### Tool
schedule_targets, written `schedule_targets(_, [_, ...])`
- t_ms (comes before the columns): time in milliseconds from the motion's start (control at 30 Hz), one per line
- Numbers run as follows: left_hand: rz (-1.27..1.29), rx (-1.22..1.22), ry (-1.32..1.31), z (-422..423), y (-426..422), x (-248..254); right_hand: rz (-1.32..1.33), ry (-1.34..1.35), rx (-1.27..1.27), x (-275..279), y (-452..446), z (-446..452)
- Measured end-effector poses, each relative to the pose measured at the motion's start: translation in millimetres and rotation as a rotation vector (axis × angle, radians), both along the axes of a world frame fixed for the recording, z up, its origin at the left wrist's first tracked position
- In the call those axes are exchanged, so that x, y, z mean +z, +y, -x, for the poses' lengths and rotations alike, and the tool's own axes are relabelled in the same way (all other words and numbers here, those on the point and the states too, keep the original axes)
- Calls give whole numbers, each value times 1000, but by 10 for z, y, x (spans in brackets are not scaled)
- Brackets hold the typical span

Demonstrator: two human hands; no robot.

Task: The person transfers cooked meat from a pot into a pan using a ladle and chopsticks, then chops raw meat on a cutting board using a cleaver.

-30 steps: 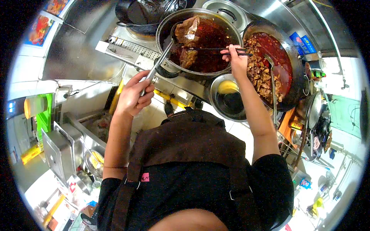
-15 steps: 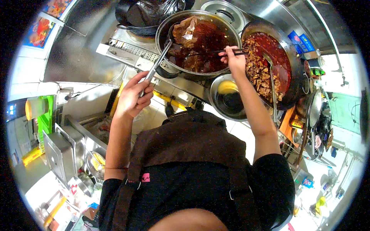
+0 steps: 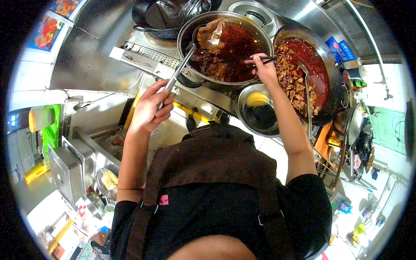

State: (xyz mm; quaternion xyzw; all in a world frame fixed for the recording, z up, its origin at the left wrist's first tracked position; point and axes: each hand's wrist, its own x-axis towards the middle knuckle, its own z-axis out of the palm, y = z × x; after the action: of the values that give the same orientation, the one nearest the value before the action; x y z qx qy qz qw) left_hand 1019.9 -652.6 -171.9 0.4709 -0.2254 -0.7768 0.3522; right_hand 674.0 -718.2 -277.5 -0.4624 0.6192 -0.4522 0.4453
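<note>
My left hand is closed around the steel handle of a ladle. The ladle's head reaches into a large metal pot of dark red, oily broth and is mostly hidden. A big brown piece of meat lies at the pot's left side, partly above the liquid, by the ladle's head. Over the pot's right rim, my right hand grips dark chopsticks. Their tips point left into the broth, near more brown meat.
At right stands a wok of red oil and chopped pieces, with another ladle resting in it. A steel bowl with yellow liquid sits below the pot. Behind are a lid and a black-covered pan.
The view has shifted slightly, so the pots appear a little farther right and the bowl a little lower. Both hands keep their holds, with the ladle and chopsticks still in the pot.
</note>
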Motion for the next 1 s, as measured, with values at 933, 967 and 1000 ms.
schedule_targets(933, [5,6,-10,-12,-22,-13,-98,-213,-14,-236,-374,-290])
schedule_targets(967, [9,2,-12,-10,-31,-13,-96,-214,-17,-263,-397,-297])
schedule_targets(1000, [11,0,-13,-14,-41,-11,-118,-272,-47,-259,-419,-330])
